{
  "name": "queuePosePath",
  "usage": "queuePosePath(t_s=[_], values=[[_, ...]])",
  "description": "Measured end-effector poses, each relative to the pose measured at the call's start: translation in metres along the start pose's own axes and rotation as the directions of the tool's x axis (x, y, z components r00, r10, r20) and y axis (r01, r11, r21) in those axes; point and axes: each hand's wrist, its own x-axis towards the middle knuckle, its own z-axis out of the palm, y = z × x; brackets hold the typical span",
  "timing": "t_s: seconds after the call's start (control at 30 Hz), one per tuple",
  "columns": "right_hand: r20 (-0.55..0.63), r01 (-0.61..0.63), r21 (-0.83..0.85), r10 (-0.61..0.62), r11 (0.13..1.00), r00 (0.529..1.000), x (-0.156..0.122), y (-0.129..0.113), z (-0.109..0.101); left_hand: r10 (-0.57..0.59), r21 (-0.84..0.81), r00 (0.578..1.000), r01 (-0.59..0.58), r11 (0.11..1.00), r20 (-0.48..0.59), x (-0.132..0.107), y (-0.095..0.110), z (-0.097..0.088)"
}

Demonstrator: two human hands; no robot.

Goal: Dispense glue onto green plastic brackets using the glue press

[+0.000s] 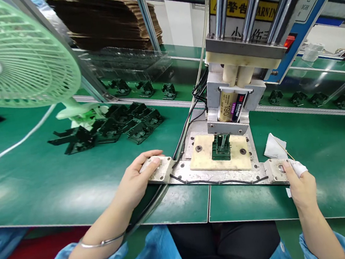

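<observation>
A dispensing press [207, 50] stands in front of me with a labelled adhesive cartridge [230, 105] in its holder. Below it, a dark green plastic part [222, 148] sits in the cream fixture plate [201, 159]. My left hand [138, 175] is wrapped round the left button box [164, 168], thumb on top. My right hand [304, 189] grips the right button box [273, 172], its thumb on the round metal button [281, 168]. White material [298, 168] shows at the right fingers; whether it is tissue or a finger cover I cannot tell.
Several dark green parts [142, 126] lie on the green bench left of the press. A green fan [20, 51] stands at the left. White tissue [274, 146] with a thin stick lies right of the base. Black cables [187, 123] run beside the press.
</observation>
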Motion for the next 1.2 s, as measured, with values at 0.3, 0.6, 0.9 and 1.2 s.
queuePosePath(t_s=[0.3, 0.6, 0.9, 1.2], values=[[0.006, -0.027, 0.011, 0.027, 1.0, 1.0, -0.003, -0.007, 0.0, 0.009, 0.051, 1.0, -0.008, 0.999, -0.009, 0.003, -0.004, 0.0], [0.02, 0.011, 0.008, -0.011, 1.0, 1.0, -0.004, -0.004, -0.002, 0.087, 0.534, 0.992, -0.027, 0.845, -0.088, -0.008, 0.035, 0.007], [0.02, 0.06, -0.018, -0.06, 0.998, 0.998, -0.004, 0.002, -0.003, 0.198, 0.462, 0.831, -0.469, 0.753, 0.52, 0.004, 0.089, 0.086], [0.042, 0.067, -0.057, -0.065, 0.996, 0.997, -0.006, -0.01, -0.004, 0.055, 0.14, 0.756, -0.191, 0.971, 0.653, 0.015, 0.084, 0.112]])
